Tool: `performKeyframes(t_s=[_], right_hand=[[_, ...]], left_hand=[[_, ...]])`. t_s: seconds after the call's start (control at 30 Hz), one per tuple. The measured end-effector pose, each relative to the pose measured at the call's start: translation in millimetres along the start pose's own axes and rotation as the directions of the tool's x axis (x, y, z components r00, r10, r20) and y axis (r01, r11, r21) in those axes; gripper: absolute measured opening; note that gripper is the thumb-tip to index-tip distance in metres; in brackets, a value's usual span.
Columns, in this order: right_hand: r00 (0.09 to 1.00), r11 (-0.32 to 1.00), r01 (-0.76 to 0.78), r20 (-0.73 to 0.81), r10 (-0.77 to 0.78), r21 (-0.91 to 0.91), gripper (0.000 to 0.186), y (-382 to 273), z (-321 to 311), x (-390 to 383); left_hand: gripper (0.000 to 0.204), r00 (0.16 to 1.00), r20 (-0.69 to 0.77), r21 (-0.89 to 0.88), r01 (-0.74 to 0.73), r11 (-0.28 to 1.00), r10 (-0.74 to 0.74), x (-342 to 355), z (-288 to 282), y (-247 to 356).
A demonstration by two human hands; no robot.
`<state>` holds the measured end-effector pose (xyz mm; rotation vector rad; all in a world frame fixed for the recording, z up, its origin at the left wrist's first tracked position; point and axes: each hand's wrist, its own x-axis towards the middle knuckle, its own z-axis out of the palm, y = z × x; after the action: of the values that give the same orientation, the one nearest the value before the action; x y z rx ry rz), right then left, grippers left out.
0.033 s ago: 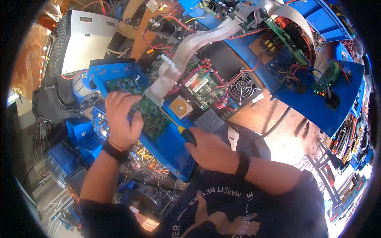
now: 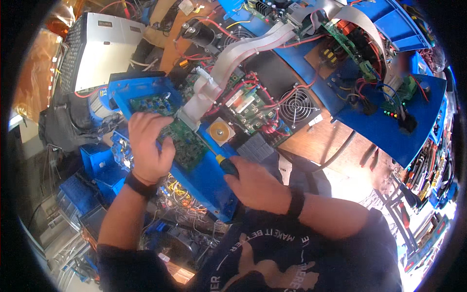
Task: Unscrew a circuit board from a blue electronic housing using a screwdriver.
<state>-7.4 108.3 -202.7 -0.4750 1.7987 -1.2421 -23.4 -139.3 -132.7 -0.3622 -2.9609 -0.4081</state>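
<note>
My right hand (image 2: 258, 185) is closed round the dark handle of a screwdriver (image 2: 226, 165) with a yellow collar. Its thin shaft points up and left to the edge of a green circuit board (image 2: 185, 146), close to a ribbon cable connector (image 2: 189, 120). The board lies in a tilted blue metal panel (image 2: 211, 177) with raised edges. Over the board's left side rests my left hand (image 2: 150, 148), thumb apart from the bent fingers. A wide grey ribbon cable (image 2: 224, 68) runs from the connector toward the far right.
Beyond the panel are wired boards, a black capacitor (image 2: 199, 35) and a round fan grille (image 2: 297, 107). A second blue panel (image 2: 384, 131) stands to the right. Pliers (image 2: 372, 155) lie on the wooden bench (image 2: 311, 146). Loose wires (image 2: 185, 197) and blue bins (image 2: 99, 163) sit nearer left.
My right hand and the screwdriver have shifted very slightly to the left. My left hand, the board and the panel look the same.
</note>
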Motion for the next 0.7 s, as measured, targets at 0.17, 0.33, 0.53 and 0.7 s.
performKeyframes(t_s=[0.17,0.33,0.53,0.7], right_hand=[[0.991,0.977,0.068,-0.125,-0.043,0.201,0.037,4,11,4],[0.909,0.697,-0.407,0.334,0.248,0.59,0.029,9,-12,7],[0.908,0.596,-0.411,0.368,0.201,0.69,0.034,27,-29,12],[0.925,0.908,-0.287,0.336,0.179,0.305,0.042,17,-41,17]], left_hand=[[0.03,1.0,-0.008,-0.001,0.004,1.0,-0.004,-2,2,-1],[0.031,0.999,0.023,0.016,0.031,0.999,-0.032,-1,0,2],[0.031,0.998,0.045,0.023,0.038,0.999,-0.039,-1,-1,1],[0.032,0.998,0.029,0.018,0.046,0.999,-0.047,-1,0,1]])
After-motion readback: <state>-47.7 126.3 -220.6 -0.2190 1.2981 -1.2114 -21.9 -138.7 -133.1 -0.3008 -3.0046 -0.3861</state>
